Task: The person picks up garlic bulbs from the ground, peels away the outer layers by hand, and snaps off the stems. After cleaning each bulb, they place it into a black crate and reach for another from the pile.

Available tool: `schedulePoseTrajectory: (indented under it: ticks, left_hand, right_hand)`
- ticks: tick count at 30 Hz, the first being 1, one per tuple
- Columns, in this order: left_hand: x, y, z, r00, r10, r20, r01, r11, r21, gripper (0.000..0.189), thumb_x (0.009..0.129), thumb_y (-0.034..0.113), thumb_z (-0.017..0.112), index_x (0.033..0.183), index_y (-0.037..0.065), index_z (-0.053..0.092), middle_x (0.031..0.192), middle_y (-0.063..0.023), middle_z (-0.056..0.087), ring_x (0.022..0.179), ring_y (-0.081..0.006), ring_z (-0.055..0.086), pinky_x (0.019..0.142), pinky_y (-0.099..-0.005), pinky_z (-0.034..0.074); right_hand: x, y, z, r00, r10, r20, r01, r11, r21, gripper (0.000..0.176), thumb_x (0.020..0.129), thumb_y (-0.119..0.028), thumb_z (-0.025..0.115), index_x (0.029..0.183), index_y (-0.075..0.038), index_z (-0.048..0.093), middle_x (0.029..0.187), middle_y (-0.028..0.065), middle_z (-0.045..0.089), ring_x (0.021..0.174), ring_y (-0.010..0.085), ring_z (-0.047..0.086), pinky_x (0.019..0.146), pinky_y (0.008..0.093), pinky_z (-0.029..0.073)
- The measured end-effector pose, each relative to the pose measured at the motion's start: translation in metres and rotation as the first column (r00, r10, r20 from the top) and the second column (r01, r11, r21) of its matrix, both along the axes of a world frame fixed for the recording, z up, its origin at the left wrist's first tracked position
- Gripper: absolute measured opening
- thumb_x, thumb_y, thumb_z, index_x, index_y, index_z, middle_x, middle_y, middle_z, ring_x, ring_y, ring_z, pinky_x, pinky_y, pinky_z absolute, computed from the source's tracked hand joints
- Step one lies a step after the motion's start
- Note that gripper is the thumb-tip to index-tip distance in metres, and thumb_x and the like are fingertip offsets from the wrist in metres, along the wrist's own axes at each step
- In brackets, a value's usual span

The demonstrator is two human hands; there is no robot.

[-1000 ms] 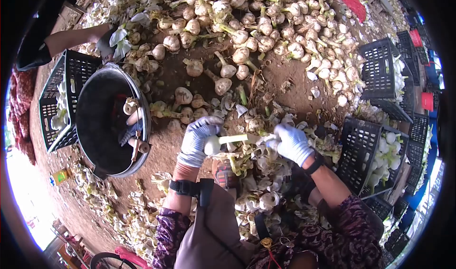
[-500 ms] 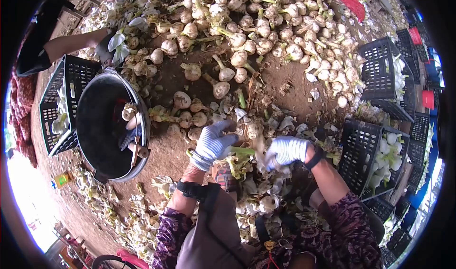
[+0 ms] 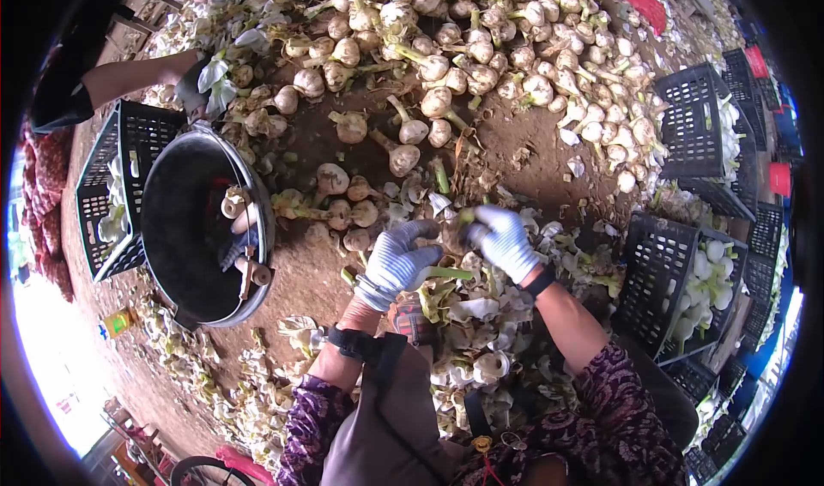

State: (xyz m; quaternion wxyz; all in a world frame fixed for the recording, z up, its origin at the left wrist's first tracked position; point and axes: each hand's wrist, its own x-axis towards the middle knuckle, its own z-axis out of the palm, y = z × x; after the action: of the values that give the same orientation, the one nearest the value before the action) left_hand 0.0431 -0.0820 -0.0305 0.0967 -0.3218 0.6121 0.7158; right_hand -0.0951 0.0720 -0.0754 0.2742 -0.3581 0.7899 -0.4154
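Well, the green stalk (image 3: 451,273) lies near the middle of the view, its bare end pointing to three o'clock out of the left hand (image 3: 397,265). That gloved hand is curled round it, index finger and thumb parted above the stalk; the part inside the palm is hidden. The left forearm slants up toward one o'clock, the fingers bending on toward two. At the stalk's two o'clock, apart from it, hangs the right hand (image 3: 504,242), back upward, fingers bent toward ten o'clock; blur at the fingertips means I cannot tell whether they pinch anything. Its forearm rises from five o'clock. Loose husks (image 3: 481,310) lie at six o'clock, soiled bulbs (image 3: 436,102) at twelve, the black bucket (image 3: 176,229) near nine, a crate (image 3: 659,276) of pale bulbs at three.
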Motion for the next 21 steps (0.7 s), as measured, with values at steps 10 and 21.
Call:
schedulePoseTrajectory:
  ticks: [10,21]
  left_hand:
    - [-0.022,0.019,0.01,0.97,-0.014,-0.242,-0.099,0.889,-0.447,0.068,0.062,0.032,0.08,0.115,0.003,0.051,0.099,-0.0132,0.062,0.087,-0.0183,0.061,0.073,-0.0313,0.049]
    - [-0.027,0.023,0.022,0.91,-0.402,-0.099,0.067,0.379,-0.923,0.06,0.058,0.031,0.073,0.109,0.011,0.05,0.095,-0.0131,0.057,0.06,-0.0313,0.06,0.05,-0.0382,0.049]
  right_hand:
    - [0.008,-0.004,0.026,0.31,-0.217,0.925,0.558,0.83,0.008,0.021,0.084,-0.019,0.061,0.095,-0.002,0.065,0.079,0.0016,0.064,0.072,0.0081,0.057,0.064,0.0234,0.047]
    - [0.011,-0.003,0.014,0.26,-0.284,0.923,0.524,0.844,0.112,0.021,0.082,-0.011,0.061,0.101,-0.002,0.065,0.077,-0.002,0.063,0.063,0.009,0.054,0.057,0.023,0.043]
